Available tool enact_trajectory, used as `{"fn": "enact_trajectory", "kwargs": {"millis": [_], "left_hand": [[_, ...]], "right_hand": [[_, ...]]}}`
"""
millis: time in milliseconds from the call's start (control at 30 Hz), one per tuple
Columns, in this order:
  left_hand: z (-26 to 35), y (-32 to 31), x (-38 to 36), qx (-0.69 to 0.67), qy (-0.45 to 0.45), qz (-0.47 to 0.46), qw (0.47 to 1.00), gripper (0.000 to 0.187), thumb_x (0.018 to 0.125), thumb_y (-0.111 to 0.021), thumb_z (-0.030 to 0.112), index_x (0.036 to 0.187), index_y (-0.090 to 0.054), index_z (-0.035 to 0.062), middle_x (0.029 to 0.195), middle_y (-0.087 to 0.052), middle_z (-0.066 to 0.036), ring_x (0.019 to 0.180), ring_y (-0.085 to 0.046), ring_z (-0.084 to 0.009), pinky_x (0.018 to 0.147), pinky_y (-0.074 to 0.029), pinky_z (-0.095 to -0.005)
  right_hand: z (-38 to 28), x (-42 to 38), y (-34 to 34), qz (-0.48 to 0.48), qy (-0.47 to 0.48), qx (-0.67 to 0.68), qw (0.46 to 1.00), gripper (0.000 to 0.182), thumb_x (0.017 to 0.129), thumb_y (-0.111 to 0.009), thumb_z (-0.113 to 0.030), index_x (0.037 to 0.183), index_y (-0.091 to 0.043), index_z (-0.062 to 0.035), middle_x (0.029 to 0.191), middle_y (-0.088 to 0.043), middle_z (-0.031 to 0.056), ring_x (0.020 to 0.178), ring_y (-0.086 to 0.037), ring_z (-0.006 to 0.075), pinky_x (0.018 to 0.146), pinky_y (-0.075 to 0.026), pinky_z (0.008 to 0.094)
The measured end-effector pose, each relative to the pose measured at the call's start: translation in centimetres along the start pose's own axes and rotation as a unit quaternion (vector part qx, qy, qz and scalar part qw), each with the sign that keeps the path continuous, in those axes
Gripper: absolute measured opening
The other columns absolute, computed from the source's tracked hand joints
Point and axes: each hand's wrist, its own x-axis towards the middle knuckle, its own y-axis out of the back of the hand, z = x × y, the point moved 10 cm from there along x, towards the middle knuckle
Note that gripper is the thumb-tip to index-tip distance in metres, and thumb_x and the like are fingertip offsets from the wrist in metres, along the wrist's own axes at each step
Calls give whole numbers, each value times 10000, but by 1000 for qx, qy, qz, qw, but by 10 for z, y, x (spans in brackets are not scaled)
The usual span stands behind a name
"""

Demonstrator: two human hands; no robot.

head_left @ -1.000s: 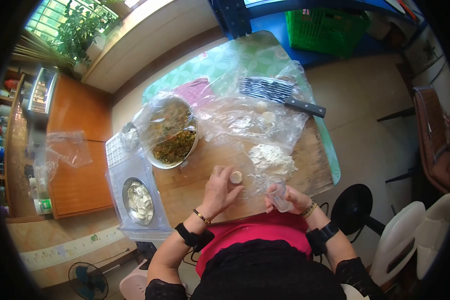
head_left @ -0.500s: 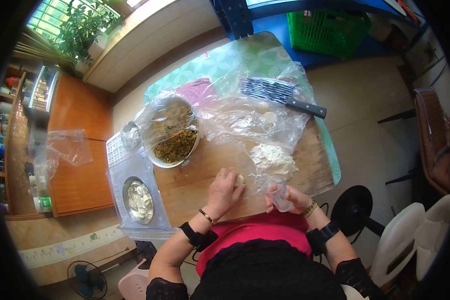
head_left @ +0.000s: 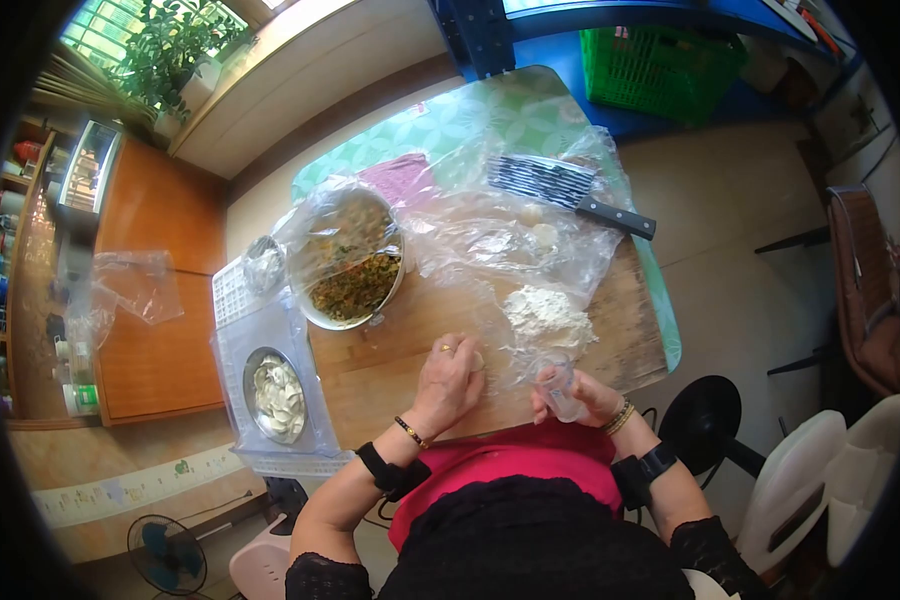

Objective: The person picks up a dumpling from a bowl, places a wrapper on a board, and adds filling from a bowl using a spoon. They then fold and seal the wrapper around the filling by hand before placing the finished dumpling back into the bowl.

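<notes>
My left hand rests on the wooden board, its fingers closed around a small pale piece of dough that shows at the fingertips. In my right hand is a small clear cup, tilted, at the board's front edge. Just beyond that hand lies a heap of white flour. Clear plastic film covers several pale dough pieces behind the flour. A cleaver with a dark handle lies on the film.
A bowl of chopped filling, partly under plastic, stands at the board's back left. Finished-looking white dumplings fill a metal dish on the left. A pink cloth lies behind. A green basket stands at the back right; a white chair stands right.
My left hand's fingers have closed further over the dough, so less of it shows. My right hand keeps the cup in nearly the same place. The whole view has shifted slightly.
</notes>
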Motion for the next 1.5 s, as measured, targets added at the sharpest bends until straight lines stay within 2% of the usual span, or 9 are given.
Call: {"fn": "enact_trajectory", "kwargs": {"millis": [133,200,400,533,700,767,933,1333,1500], "left_hand": [[8,3,11,12,6,20,1000,673,760,-736,233,1304,-436,-28,1282,-477,-244,1203,-450,-418,1011,-392,-452],[12,-16,15,81,-25,7,996,810,803,-691,380,1401,-345,-42,1457,-327,-245,1372,-285,-410,1120,-247,-500],[2,-47,10,141,-34,-4,989,857,852,-581,523,1460,-289,-6,1562,-153,-221,1457,-112,-387,1147,-118,-557],[1,-41,12,120,-25,-7,992,845,857,-590,500,1468,-279,7,1560,-155,-226,1457,-107,-389,1153,-113,-540],[-23,-7,27,-113,54,42,991,654,909,-568,372,1388,-381,-32,1454,-341,-276,1367,-286,-438,1128,-227,-488],[-29,2,33,-98,51,110,988,583,919,-560,333,1337,-425,-51,1397,-402,-291,1310,-353,-457,1104,-271,-482],[-31,-11,49,78,42,147,985,611,892,-596,352,1329,-432,-43,1440,-336,-273,1370,-262,-430,1126,-202,-528],[-45,-14,51,10,115,114,987,639,882,-600,403,1340,-425,-8,1453,-320,-253,1385,-241,-412,1130,-159,-555],[-38,-21,46,55,96,162,980,697,864,-600,446,1338,-415,-30,1464,-289,-266,1395,-206,-419,1130,-158,-556]], "right_hand": [[-1,0,0,11,-2,-7,1000,709,768,-748,-529,1215,-473,-53,1038,-604,118,965,-628,223,876,-517,366],[-2,-1,-1,12,-3,-11,1000,709,768,-747,-531,1215,-473,-54,1035,-605,118,965,-628,223,873,-517,364],[0,-2,1,4,5,-16,1000,713,780,-733,-536,1239,-470,-58,1024,-607,123,950,-632,227,870,-514,362],[-3,-1,-5,-4,2,-16,1000,744,792,-729,-519,1297,-444,-52,1032,-607,132,949,-634,234,878,-512,365],[0,-1,-3,-3,-9,7,1000,726,806,-737,-468,1310,-430,-45,1066,-606,144,968,-637,244,891,-511,378],[-1,1,-3,1,-10,12,1000,705,803,-758,-408,1304,-430,-38,1094,-601,148,989,-636,249,905,-513,401],[1,0,1,12,-8,19,1000,659,785,-786,-322,1282,-448,-54,1127,-595,143,1008,-639,244,924,-512,433],[5,-4,11,34,-21,10,999,695,776,-785,-335,1317,-432,-77,1130,-589,161,1001,-631,261,928,-503,434],[6,0,11,39,-44,-3,998,739,766,-785,-331,1352,-414,-75,1132,-589,163,980,-633,268,913,-505,445]]}}
